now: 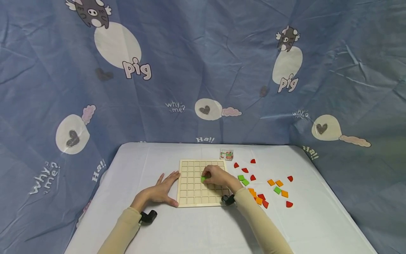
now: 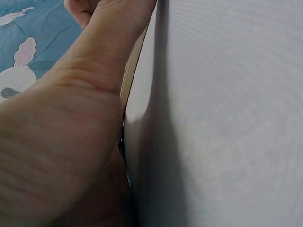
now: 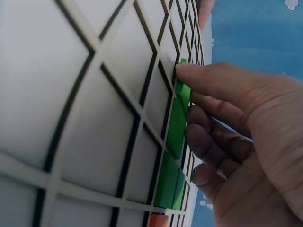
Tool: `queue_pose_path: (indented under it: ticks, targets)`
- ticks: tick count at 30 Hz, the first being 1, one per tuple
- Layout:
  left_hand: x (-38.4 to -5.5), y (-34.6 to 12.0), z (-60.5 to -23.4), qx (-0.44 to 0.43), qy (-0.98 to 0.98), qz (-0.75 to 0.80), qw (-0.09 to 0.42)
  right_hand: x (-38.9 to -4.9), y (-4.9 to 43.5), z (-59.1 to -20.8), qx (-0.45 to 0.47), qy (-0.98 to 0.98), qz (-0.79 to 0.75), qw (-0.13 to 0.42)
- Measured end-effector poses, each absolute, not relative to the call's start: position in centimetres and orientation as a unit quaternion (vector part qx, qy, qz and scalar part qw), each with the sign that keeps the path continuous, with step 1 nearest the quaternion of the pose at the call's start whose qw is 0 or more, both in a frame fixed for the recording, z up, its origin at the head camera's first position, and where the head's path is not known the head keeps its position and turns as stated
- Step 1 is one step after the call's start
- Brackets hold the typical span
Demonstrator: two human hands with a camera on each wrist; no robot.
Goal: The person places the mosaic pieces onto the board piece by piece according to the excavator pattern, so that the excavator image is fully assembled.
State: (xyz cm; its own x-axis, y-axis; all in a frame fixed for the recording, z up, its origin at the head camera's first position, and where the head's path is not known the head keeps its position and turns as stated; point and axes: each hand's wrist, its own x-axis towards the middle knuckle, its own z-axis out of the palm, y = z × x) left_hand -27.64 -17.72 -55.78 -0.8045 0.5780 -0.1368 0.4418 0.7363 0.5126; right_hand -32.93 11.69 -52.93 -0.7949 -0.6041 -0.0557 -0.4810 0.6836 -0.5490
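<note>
A pale wooden grid board [image 1: 188, 188] lies on the white table. My left hand [image 1: 160, 190] rests at its left edge, fingers spread and thumb by the near corner. In the left wrist view, the heel of that hand and the thumb fill the left side, with a strip of the board's edge [image 2: 131, 75] behind. My right hand [image 1: 217, 175] is over the middle of the grid and pinches a green square tile [image 1: 203, 179]. The right wrist view shows this tile [image 3: 183, 90] at the fingertips, with more green tiles [image 3: 169, 182] beside it and an orange-red piece [image 3: 159, 220] at the bottom.
Right of the board lie loose green squares [image 1: 245, 182], orange squares [image 1: 271, 182] and red quarter-round pieces [image 1: 245, 170], some overlapping near the right forearm. A small printed picture card [image 1: 226, 155] lies behind the board. A blue patterned cloth [image 1: 203, 70] hangs around the table.
</note>
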Motion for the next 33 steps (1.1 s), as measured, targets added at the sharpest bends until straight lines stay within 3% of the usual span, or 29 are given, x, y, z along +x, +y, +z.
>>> queue_pose_path:
  ticks: [10,22,33]
  targets:
    - [-27.6,-17.5,-55.5,0.277,0.923,0.228,0.138,-32.2,15.9,-52.8,-0.279,0.884,-0.361,0.099]
    - [-27.5,-17.7,-55.6,0.278,0.923,0.230,0.133,-31.7,24.5,-52.5,-0.170,0.903,-0.389,0.073]
    - [-27.7,-17.8,-56.0,0.282,0.923,0.227,0.132,-31.9,27.3,-54.0,-0.094,0.921,-0.363,0.107]
